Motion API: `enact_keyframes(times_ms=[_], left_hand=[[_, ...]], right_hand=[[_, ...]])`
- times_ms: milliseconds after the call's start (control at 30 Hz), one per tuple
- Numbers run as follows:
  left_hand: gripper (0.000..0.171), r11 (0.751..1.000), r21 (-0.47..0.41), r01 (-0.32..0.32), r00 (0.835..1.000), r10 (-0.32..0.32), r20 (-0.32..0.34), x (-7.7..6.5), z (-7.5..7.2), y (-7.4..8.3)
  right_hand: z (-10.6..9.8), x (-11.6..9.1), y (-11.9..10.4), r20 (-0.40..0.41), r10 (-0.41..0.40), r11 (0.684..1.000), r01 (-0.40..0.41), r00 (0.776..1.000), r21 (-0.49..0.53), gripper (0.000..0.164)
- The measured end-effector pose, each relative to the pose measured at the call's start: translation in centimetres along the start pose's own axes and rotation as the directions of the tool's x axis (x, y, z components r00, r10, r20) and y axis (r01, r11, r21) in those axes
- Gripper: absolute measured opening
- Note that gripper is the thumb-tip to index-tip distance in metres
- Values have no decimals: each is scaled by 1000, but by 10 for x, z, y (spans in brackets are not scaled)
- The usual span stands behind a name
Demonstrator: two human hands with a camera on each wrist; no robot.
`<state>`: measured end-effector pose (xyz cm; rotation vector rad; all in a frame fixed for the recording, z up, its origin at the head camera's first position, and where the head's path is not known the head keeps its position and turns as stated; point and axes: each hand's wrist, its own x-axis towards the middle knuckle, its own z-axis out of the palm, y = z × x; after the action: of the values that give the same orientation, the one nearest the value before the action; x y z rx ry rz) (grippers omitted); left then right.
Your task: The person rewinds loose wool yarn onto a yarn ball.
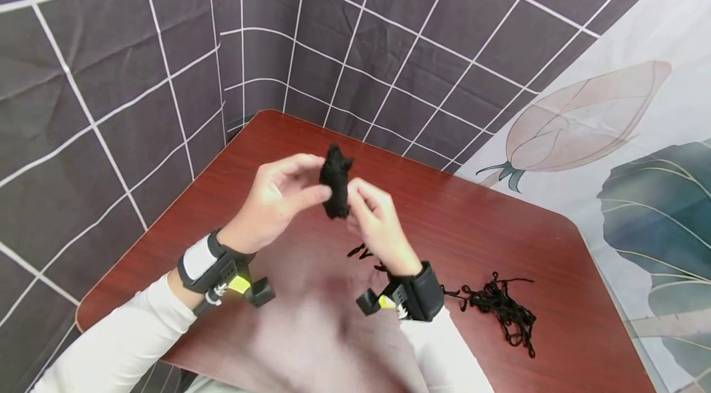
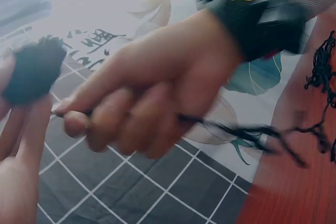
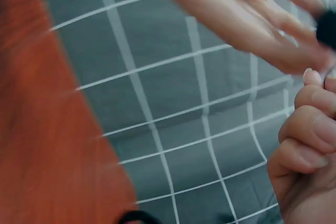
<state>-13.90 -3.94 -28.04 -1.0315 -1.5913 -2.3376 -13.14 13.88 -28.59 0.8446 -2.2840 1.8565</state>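
A small fuzzy black yarn bundle with pointed tufts at its top is pinched upright between the thumb and fingers of my left hand. In the left wrist view the bundle looks dark and blurred. My right hand is close by on the right, its fingers curled round a black yarn strand that trails out behind the fist. The right wrist view shows the curled right-hand fingers beside the left hand, with the bundle only partly in frame.
A loose tangle of black yarn lies at the right of the reddish-brown table, with a strand leading toward my right forearm. Dark grid-patterned cloth hangs behind and left; a white leaf-printed cloth hangs on the right.
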Motion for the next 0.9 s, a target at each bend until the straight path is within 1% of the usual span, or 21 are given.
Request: enact_keyframes(times_ms=[33, 67, 133, 200, 233, 267, 300, 367, 433, 467, 533, 600, 667, 733, 800, 833, 900], left_hand=[[29, 1000, 21, 1, 999, 0, -48, 2, -1, -1], [30, 999, 38, 4, 996, 0, -90, 3, -1, -1], [30, 996, 84, 14, 989, -2, -147, 5, -3, -3], [31, 991, 131, 34, 987, -13, -161, 7, -5, -5], [31, 988, 145, 49, 988, -27, -150, 6, -5, -7], [31, 987, 151, 62, 992, -44, -122, 5, -5, -7], [31, 985, 153, 75, 995, -63, -81, 4, -5, -8], [31, 985, 141, 99, 995, -102, 13, 0, -4, -9], [31, 987, 109, 117, 985, -129, 117, -4, -3, -9], [31, 989, 89, 121, 978, -134, 160, -6, -3, -8], [32, 992, 56, 117, 968, -127, 216, -8, -1, -7], [32, 995, 25, 99, 965, -102, 243, -9, 0, -5], [31, 997, -8, 75, 971, -71, 226, -8, 1, -3], [31, 998, -41, 53, 983, -45, 178, -6, 2, -2], [30, 998, -61, 32, 995, -26, 101, -4, 2, 0], [30, 996, -85, 28, 998, -24, 58, -2, 2, 0], [31, 991, -130, 17, 999, -21, -27, 1, 1, 0]], right_hand=[[4, -6, 2, 17, -25, 997, 26, 1000, -68, 23], [7, -11, 2, 38, -66, 987, 71, 997, -144, 23], [11, -19, -4, 82, -150, 938, 169, 985, -304, 23], [11, -21, -15, 109, -228, 874, 253, 968, -414, 21], [9, -20, -22, 115, -263, 844, 286, 958, -453, 21], [7, -17, -30, 116, -293, 822, 312, 949, -476, 20], [3, -13, -36, 109, -319, 805, 329, 942, -494, 20], [-5, -3, -47, 81, -363, 788, 353, 928, -505, 19], [-14, 8, -51, 47, -383, 805, 358, 922, -473, 20], [-17, 14, -51, 29, -380, 820, 351, 925, -452, 21], [-22, 22, -45, 1, -346, 868, 320, 938, -380, 22], [-23, 26, -34, -31, -283, 921, 263, 958, -287, 24], [-19, 24, -20, -55, -205, 963, 191, 977, -191, 25], [-12, 17, -6, -75, -129, 986, 120, 989, -113, 27], [-3, 8, 4, -91, -82, 995, 77, 992, -62, 29], [1, 3, 8, -93, -73, 996, 68, 993, -55, 31], [10, -7, 12, -82, -85, 994, 78, 993, -82, 31]])
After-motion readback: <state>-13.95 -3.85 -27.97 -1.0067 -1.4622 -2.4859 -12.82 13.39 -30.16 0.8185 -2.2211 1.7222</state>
